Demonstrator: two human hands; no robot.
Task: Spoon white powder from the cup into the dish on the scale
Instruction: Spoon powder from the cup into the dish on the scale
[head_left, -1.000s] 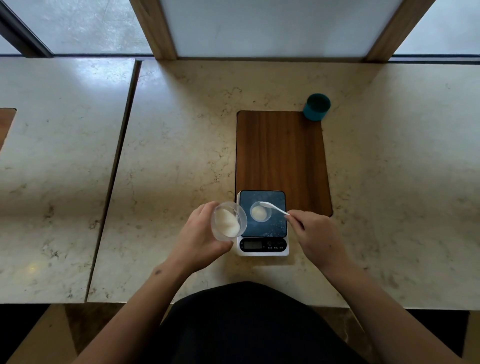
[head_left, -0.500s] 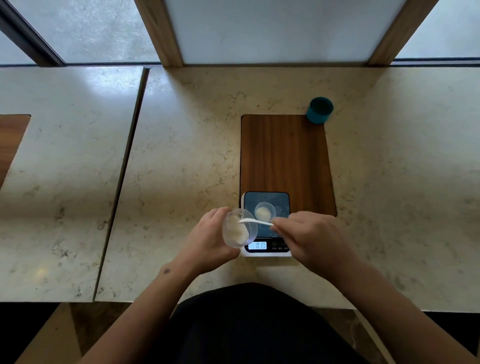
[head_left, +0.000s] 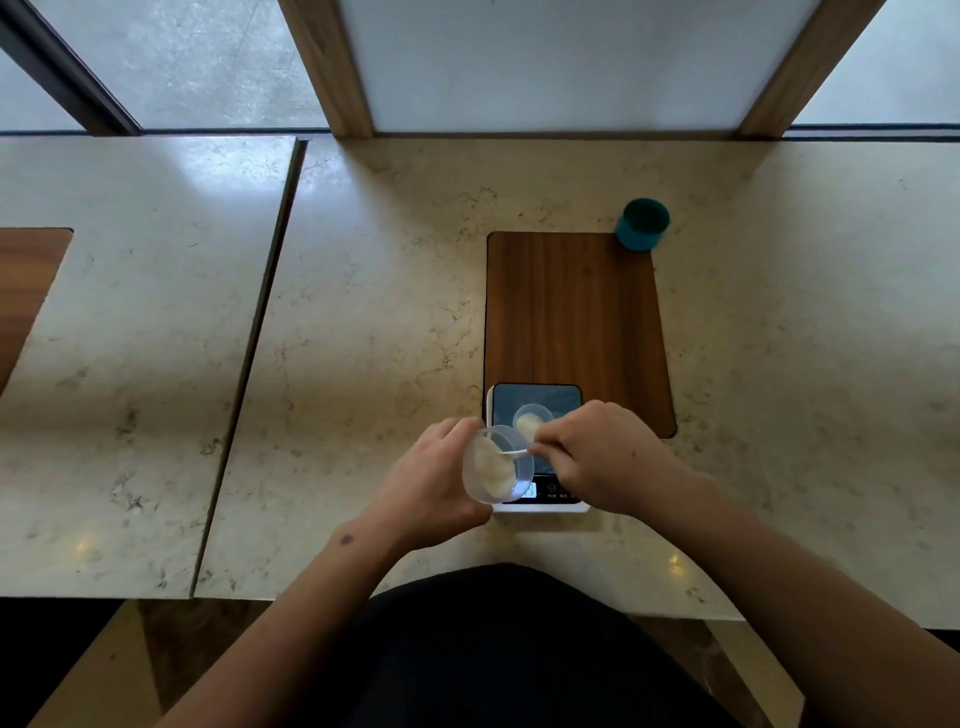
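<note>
- Holding the clear cup tilted, mouth toward the right: left hand, fingers wrapped closed around the cup's wall, lifted just off the scale's left front corner.
- White powder lies banked inside the cup.
- Right hand: fingertips pinched shut on the handle of a white spoon; the spoon's bowl end is inside the cup mouth, at the powder.
- Scale sits near the desk's front edge, its far half resting on the near end of the wooden board. Display lit; digits not readable.
- Dish sits on the scale's dark platform, holding a small heap of white powder; right hand's fingers partly cover its right side.
- Teal cup stands at the board's far right corner, well apart from both hands.
</note>
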